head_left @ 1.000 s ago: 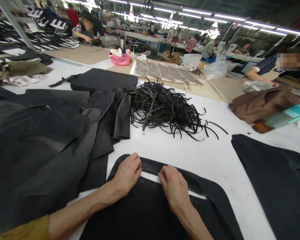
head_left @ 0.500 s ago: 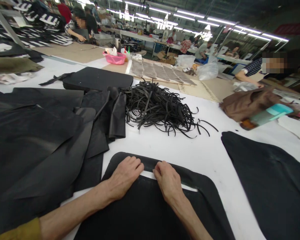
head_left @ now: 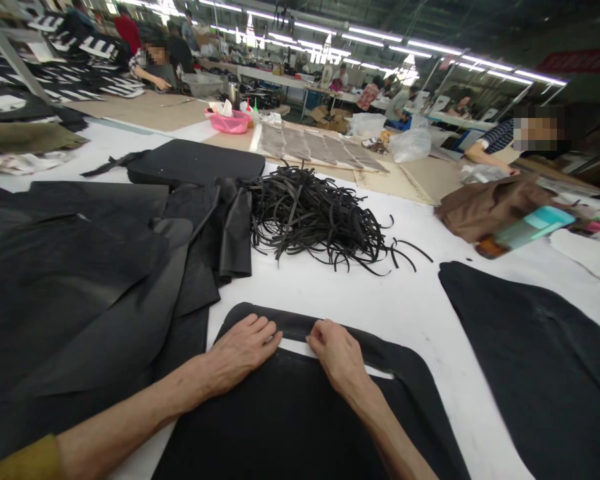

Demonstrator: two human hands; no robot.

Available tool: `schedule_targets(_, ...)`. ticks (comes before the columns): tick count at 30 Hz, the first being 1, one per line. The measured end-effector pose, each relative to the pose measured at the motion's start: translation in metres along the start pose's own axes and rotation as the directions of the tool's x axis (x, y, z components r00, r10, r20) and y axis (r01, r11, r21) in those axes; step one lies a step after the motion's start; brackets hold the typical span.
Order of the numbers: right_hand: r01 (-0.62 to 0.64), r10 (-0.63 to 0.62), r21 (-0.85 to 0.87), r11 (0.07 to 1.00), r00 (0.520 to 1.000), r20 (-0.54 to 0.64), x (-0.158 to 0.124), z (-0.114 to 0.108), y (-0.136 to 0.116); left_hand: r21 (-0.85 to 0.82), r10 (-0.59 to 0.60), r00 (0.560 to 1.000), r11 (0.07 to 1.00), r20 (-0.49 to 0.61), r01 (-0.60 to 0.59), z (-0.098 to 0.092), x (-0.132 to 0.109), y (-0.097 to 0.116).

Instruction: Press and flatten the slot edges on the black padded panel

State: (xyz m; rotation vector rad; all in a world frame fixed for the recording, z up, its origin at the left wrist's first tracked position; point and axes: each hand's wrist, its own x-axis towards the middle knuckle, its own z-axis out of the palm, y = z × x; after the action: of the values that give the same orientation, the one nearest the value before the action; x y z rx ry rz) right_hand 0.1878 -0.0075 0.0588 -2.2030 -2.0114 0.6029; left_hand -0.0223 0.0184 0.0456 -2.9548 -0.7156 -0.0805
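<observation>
Hands, position: we log our right hand (head_left: pixel 337 353) closer to our left hand (head_left: pixel 243 347) on the black panel (head_left: pixel 290 427); the pale strip between them shows shorter.

The bottom edge cuts off the black panel (head_left: pixel 290 427) under our hands. The fingertips of our right hand (head_left: pixel 337 353) curl down at its folded border, so we cannot tell if they pinch it. The black sheet (head_left: pixel 530 347) on the right runs out of the picture. What lies in the pink basin (head_left: pixel 229 122) is too small to tell.
</observation>
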Motion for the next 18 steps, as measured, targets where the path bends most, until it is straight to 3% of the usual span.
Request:
schedule_targets(4, -0.011, 0.011, 0.015, 1.0, 1.0, 0.004, 0.0, -0.001, -0.001, -0.091, -0.152, 0.987, 0.984, 0.051, 0.156, -0.003, -0.027, -0.009)
schedule_targets(6, -0.014, 0.014, 0.014, 1.0, 1.0, 0.003, -0.001, -0.001, -0.002, -0.152, -0.295, 0.953, 0.941, 0.076, 0.303, -0.009, -0.027, -0.004)
schedule_targets(8, -0.013, 0.013, 0.01, 1.0, 1.0, -0.004, -0.001, -0.001, -0.003, -0.189, -0.365, 0.929, 0.909, 0.068, 0.371, -0.016, -0.016, 0.009)
schedule_targets(10, -0.002, 0.002, 0.007, 1.0, 1.0, -0.014, -0.001, 0.0, -0.004, -0.234, -0.295, 0.952, 0.923, 0.08, 0.306, -0.02, 0.002, 0.027)
schedule_targets(13, 0.035, -0.035, 0.015, 0.999, 0.999, -0.019, -0.003, 0.001, -0.004, -0.297, -0.147, 0.97, 0.934, 0.192, 0.2, -0.015, 0.026, 0.049)
schedule_targets(15, 0.076, -0.076, 0.038, 0.996, 0.997, -0.014, -0.006, -0.001, -0.001, -0.284, -0.16, 0.959, 0.932, 0.234, 0.225, -0.006, 0.033, 0.057)
schedule_targets(18, 0.207, -0.205, 0.086, 0.974, 0.978, -0.039, -0.014, -0.007, 0.014, -0.261, -0.229, 0.951, 0.924, 0.209, 0.28, 0.007, 0.03, 0.059)
